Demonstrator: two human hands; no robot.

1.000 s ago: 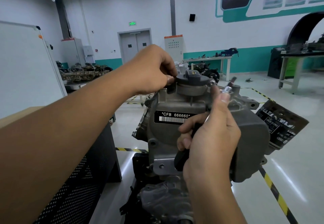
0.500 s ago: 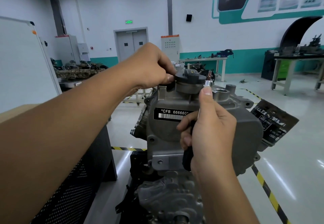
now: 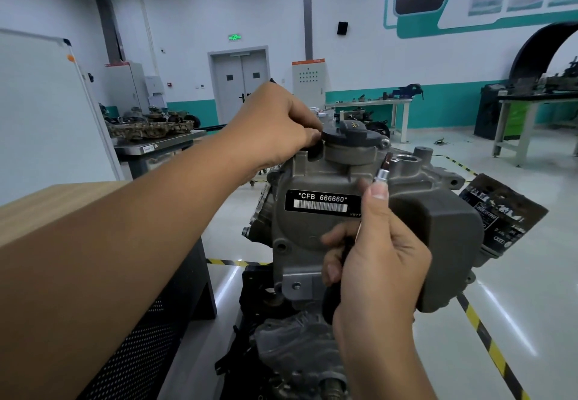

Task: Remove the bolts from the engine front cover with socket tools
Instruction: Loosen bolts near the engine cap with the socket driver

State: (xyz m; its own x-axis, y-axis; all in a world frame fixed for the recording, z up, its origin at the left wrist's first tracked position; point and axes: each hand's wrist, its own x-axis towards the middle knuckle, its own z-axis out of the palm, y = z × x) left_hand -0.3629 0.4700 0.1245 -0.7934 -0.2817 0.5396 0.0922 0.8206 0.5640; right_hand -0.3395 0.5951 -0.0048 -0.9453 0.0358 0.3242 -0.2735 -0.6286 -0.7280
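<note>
The grey engine front cover stands upright before me, with a black label reading CFB 666660 and a black oil filler cap on top. My left hand rests on the cover's top left edge beside the cap, fingers curled; what they pinch is hidden. My right hand grips a black-handled socket driver, thumb along its shaft. The silver socket tip points up, just right of the cap's neck, in front of the cover.
A wooden-topped black cabinet stands at my left. A black labelled engine cover hangs at the right of the engine. Yellow-black floor tape runs along the right. Workbenches with parts stand further back.
My right hand has lowered the socket driver, so its tip now sits below the cap's rim instead of beside it. My left hand has stayed at the cover's top edge.
</note>
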